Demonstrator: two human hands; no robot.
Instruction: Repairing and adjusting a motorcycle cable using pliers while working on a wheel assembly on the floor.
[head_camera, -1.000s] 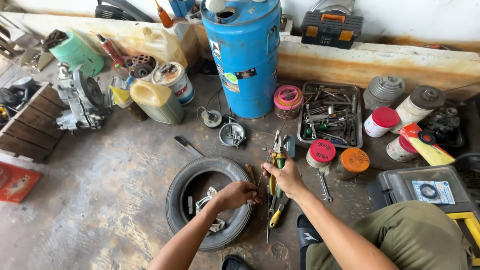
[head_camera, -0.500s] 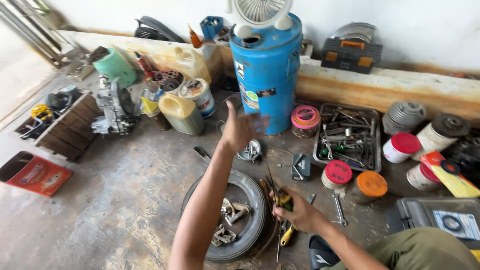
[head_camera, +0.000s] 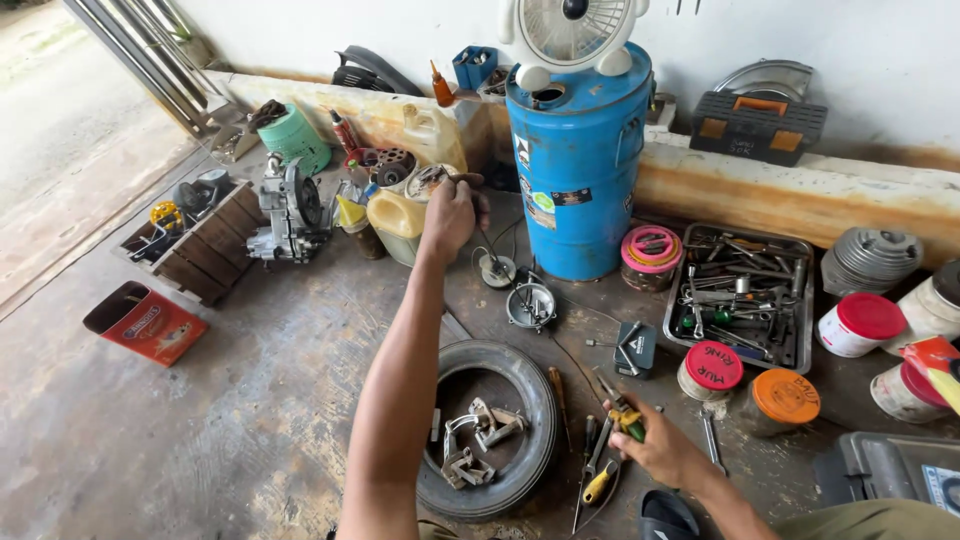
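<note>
My left hand (head_camera: 449, 213) is stretched far forward over the concrete floor, fingers closed around a small dark metal part held above a white bucket (head_camera: 428, 180) beside the yellow jug (head_camera: 399, 221). My right hand (head_camera: 654, 445) rests low by the floor, gripping pliers with green and yellow handles (head_camera: 622, 415). Next to that hand lie other hand tools (head_camera: 592, 470). A small black tyre (head_camera: 497, 428) lies flat between my arms, with several grey metal brackets (head_camera: 478, 437) inside it.
A blue drum (head_camera: 578, 160) with a white fan (head_camera: 572, 35) on top stands ahead. A metal tray of tools (head_camera: 741, 296), lidded tubs (head_camera: 711, 369), an engine block (head_camera: 290, 212), a wooden crate (head_camera: 190, 235), a red box (head_camera: 147, 322) and a black toolbox (head_camera: 760, 119) surround me.
My left hand has lifted from the tyre and reached forward to the buckets by the drum. My right hand stays low on the pliers. The view has tilted upward.
</note>
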